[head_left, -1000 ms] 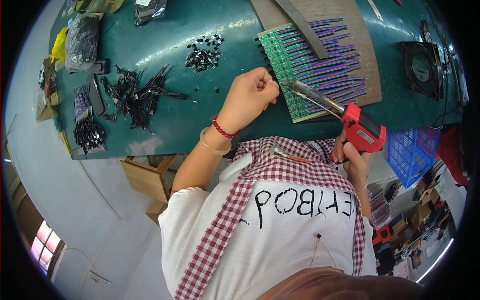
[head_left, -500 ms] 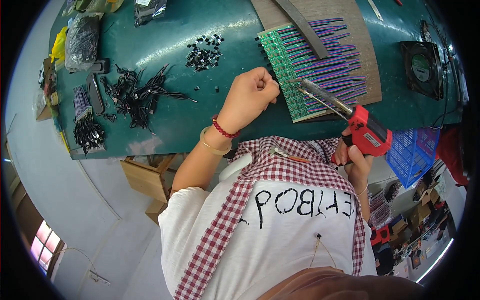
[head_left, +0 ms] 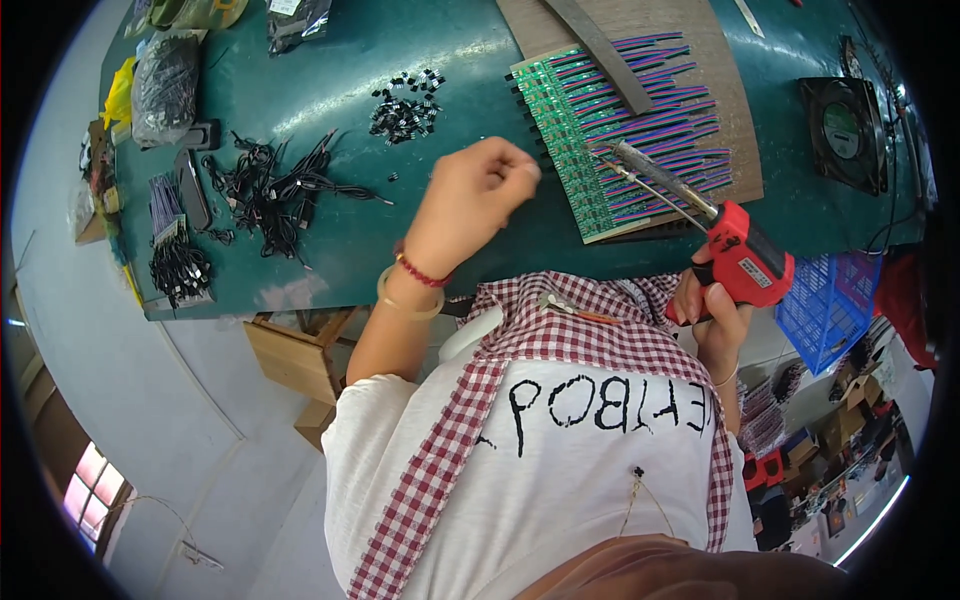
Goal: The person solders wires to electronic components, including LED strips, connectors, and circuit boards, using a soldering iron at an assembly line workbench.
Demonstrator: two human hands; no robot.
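My right hand is wrapped round the grip of a red soldering gun. Its metal barrel and thin feed tube point up and left, with the tips over the green circuit board panel. Black connectors line the panel's left edge, and pink, blue and black wires run from it to the right. Just left of the panel, apart from it, is my left hand, closed with thumb and fingers curled together. Whether anything small is between those fingers is hidden. Beyond it lies a pile of small black connectors.
A grey curved bar lies across the wires on a brown board. Black cables and bagged parts are at the left of the green table. A black fan stands right; a blue basket is below the edge.
My left hand has drawn back leftward from the panel's edge. The soldering gun has shifted slightly right, its tips still over the panel.
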